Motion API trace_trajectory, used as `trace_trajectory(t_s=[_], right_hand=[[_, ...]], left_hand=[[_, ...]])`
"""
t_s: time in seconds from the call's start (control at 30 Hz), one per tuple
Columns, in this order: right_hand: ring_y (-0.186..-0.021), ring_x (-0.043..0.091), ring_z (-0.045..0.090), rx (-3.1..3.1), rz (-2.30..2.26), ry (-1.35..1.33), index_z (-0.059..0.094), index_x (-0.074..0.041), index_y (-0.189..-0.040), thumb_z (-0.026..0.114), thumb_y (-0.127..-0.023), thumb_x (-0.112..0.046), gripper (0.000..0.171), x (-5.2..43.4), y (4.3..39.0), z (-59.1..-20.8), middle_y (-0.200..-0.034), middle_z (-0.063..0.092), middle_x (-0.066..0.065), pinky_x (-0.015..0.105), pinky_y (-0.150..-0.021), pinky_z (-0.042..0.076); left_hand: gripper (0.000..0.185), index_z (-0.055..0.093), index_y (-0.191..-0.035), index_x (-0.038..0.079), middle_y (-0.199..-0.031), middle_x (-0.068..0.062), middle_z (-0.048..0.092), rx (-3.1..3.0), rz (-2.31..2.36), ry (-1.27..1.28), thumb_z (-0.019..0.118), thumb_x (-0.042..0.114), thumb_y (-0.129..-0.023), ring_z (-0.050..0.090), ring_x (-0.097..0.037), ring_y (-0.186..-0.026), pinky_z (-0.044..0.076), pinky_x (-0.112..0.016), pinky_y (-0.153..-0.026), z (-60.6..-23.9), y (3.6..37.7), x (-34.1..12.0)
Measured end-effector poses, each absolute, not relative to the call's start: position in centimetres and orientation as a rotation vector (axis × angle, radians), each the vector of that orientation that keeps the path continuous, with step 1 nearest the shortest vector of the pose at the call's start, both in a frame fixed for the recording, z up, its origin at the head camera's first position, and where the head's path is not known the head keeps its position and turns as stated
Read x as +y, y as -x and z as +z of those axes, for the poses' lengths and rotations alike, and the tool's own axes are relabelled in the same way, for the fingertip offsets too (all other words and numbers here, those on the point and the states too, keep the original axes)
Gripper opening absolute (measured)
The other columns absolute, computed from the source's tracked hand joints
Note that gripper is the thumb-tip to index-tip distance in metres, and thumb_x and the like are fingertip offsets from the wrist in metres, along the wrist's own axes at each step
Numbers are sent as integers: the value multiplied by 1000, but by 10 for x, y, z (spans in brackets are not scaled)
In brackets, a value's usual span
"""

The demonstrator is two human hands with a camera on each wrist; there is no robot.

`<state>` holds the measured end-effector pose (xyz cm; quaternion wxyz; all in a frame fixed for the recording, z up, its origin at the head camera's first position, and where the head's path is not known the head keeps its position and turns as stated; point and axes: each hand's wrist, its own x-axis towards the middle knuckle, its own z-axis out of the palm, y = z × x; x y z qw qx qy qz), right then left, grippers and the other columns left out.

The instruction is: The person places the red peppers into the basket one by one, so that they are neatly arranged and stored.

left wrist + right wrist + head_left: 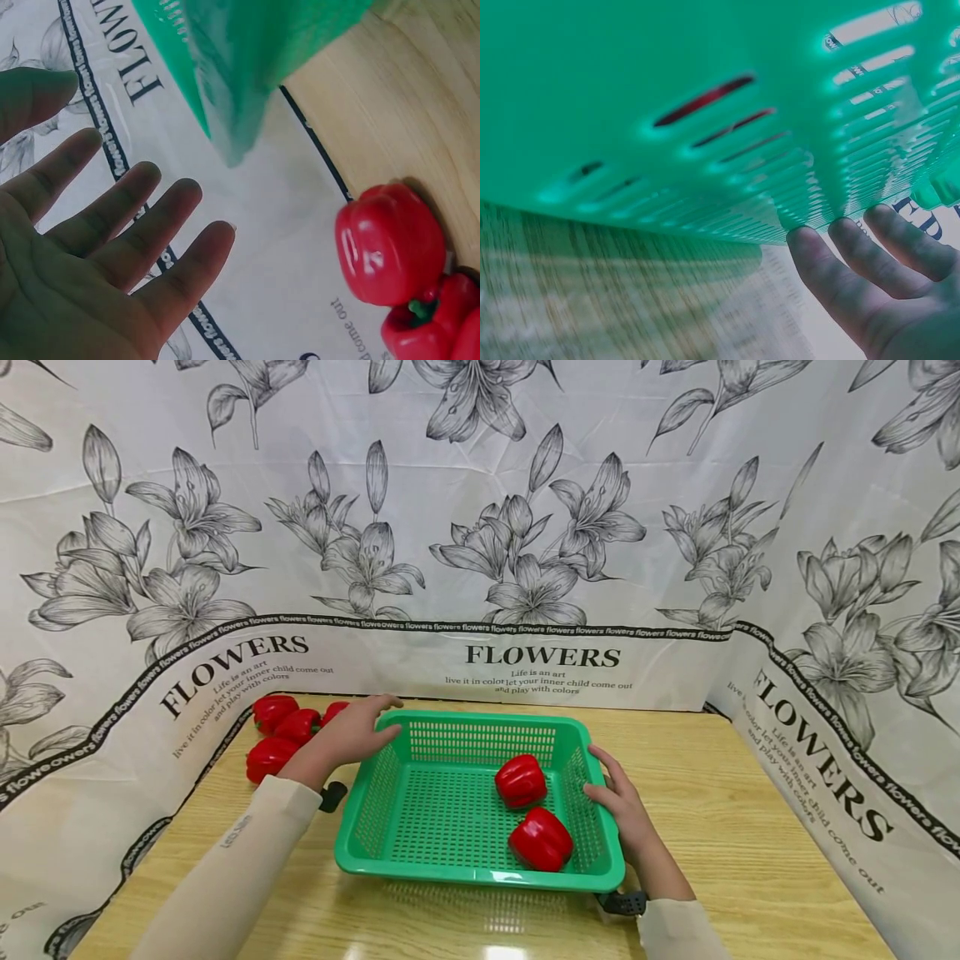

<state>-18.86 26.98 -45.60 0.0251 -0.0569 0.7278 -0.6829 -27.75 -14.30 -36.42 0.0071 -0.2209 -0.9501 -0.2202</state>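
Observation:
A green plastic basket (480, 877) with slotted walls stands in the middle of the wooden table. Two red bell peppers (521, 781) lie in its right half. My right hand (626, 810) holds the basket's right side, thumb over the rim and fingertips against the outer wall, as the right wrist view shows. At the back left corner, my left hand (356, 731) has its fingers spread and grips nothing. The left wrist view shows that palm (82, 270) apart from the basket. Beside the left hand lie several more red bell peppers (272, 760), partly covered by it.
A white cloth (525, 527) with flower drawings and lettering surrounds the wooden table (720, 793) at the back and sides. Dark wrist devices (333, 796) show at both wrists. Table surface extends to either side of the basket.

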Motion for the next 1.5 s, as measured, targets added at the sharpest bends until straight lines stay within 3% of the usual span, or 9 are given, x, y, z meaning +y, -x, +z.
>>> trace_trajectory(t_s=[0.37, 0.8, 1.2, 1.5], right_hand=[[-104, 25, 66, 2228, -2130, 181, 17, -20, -154, 47, -100, -16, 62, 269, 188, -456, -147, 36, 27, 45, -82, 58], [-103, 22, 66, 2205, -2146, 199, 16, -20, -155, 47, -100, -17, 63, 270, 189, -457, -147, 35, 28, 45, -81, 58], [-103, 22, 67, 2216, -2143, 200, 16, -20, -155, 47, -100, -17, 63, 270, 188, -457, -146, 35, 28, 45, -80, 58], [-104, 22, 66, 2217, -2141, 204, 15, -20, -155, 47, -100, -17, 63, 270, 189, -456, -147, 35, 28, 44, -81, 58]], left_hand=[[46, 49, -136, 7, -129, -15, 59, -2990, -691, 628, 56, 26, -95, 60, -31, -108, 51, -51, -93, -375, 280, -165], [50, 49, -137, 2, -138, -19, 54, -3028, -665, 516, 55, 29, -96, 51, -38, -125, 42, -56, -104, -390, 274, -183], [52, 44, -140, 0, -140, -22, 51, -3074, -670, 455, 53, 25, -97, 47, -42, -129, 40, -58, -105, -399, 267, -198], [50, 47, -137, -1, -136, -26, 52, -3103, -644, 375, 53, 24, -94, 49, -45, -124, 40, -61, -103, -400, 266, -210]])
